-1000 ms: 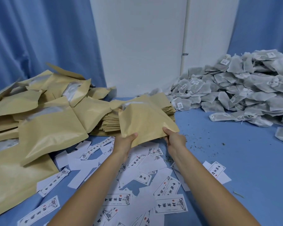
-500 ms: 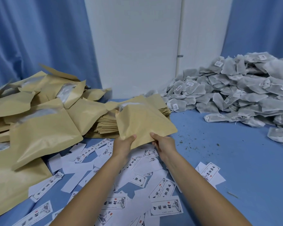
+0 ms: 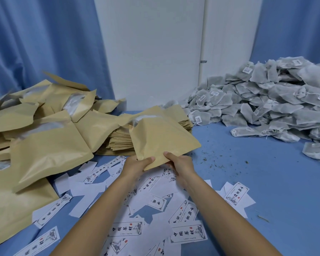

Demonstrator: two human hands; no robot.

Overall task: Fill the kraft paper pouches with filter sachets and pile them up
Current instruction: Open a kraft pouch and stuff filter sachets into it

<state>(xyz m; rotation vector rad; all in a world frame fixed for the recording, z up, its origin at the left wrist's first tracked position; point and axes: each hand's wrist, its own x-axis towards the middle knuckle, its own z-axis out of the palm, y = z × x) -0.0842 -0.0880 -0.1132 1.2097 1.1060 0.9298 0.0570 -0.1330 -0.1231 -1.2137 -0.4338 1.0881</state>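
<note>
A kraft paper pouch [image 3: 161, 137] is held up over the blue table, its open mouth tilted away and a white sachet showing inside. My left hand [image 3: 137, 166] pinches its lower left corner. My right hand [image 3: 181, 164] grips the bottom edge beside it. A heap of grey filter sachets [image 3: 266, 104] with small tags lies at the back right. Filled pouches [image 3: 44, 143] are piled on the left. A flat stack of empty pouches [image 3: 118, 143] lies behind the held one.
Several white printed labels [image 3: 187, 233] and backing slips litter the blue table [image 3: 266, 182] under my forearms. Dry herb crumbs speckle the table right of the pouch. A white wall and blue curtains close off the back.
My right hand has slid left along the pouch's bottom edge, closer to my left hand. The pouch stays held up in about the same place.
</note>
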